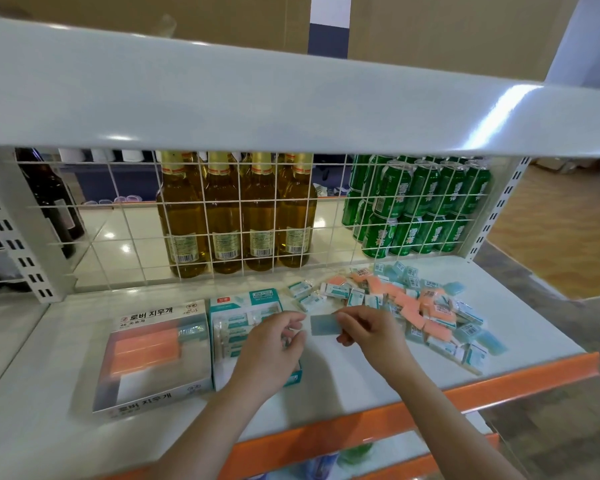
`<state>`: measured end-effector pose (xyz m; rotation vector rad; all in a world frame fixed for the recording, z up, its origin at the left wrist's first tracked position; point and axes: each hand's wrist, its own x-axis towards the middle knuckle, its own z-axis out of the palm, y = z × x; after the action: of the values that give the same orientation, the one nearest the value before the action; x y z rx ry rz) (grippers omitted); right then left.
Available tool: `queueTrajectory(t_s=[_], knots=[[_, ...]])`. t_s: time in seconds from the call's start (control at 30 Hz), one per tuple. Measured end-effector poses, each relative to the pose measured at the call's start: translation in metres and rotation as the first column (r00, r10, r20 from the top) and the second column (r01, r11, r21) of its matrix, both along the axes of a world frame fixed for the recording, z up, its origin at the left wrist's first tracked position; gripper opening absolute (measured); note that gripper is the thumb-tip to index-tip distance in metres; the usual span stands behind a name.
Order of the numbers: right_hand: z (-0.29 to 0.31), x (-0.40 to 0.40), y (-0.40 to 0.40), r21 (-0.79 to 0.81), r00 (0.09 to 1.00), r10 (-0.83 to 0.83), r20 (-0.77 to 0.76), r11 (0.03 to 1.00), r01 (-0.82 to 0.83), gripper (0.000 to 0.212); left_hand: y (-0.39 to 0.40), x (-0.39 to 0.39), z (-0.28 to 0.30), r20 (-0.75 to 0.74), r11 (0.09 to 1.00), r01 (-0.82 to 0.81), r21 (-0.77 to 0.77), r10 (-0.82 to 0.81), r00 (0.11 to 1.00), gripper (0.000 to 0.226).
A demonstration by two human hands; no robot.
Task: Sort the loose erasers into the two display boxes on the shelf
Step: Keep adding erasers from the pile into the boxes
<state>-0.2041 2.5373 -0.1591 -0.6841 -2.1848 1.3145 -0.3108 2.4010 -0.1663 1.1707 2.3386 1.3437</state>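
Right hand (368, 329) pinches a blue eraser (323, 324) by its end, held flat above the shelf (361, 382), apparently for handing across. Left hand (274, 344) hangs over the teal box (246, 327), fingers curled; contents unclear. Orange box (156, 358) sits beside it; loose erasers (413, 306) lie piled right.

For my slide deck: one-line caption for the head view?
Right hand pinches a blue eraser beside the teal display box, eraser pile at right.

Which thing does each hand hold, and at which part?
Right hand pinches the blue eraser at its right end. Left hand: cannot tell.
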Motion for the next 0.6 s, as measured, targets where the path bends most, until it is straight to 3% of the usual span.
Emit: queueTrajectory(t_s=[0.27, 0.6], knots=[[0.0, -0.005, -0.012, -0.213, 0.997, 0.003, -0.083, 0.977, -0.021, 0.015, -0.001, 0.004, 0.004, 0.113, 0.993, -0.062, 0.1, 0.051, 0.992, 0.023], [0.003, -0.004, -0.022, -0.183, 0.994, 0.106, -0.028, 0.977, -0.109, 0.024, -0.006, 0.004, 0.004, 0.189, 0.984, -0.084, 0.157, 0.053, 0.981, 0.026]])
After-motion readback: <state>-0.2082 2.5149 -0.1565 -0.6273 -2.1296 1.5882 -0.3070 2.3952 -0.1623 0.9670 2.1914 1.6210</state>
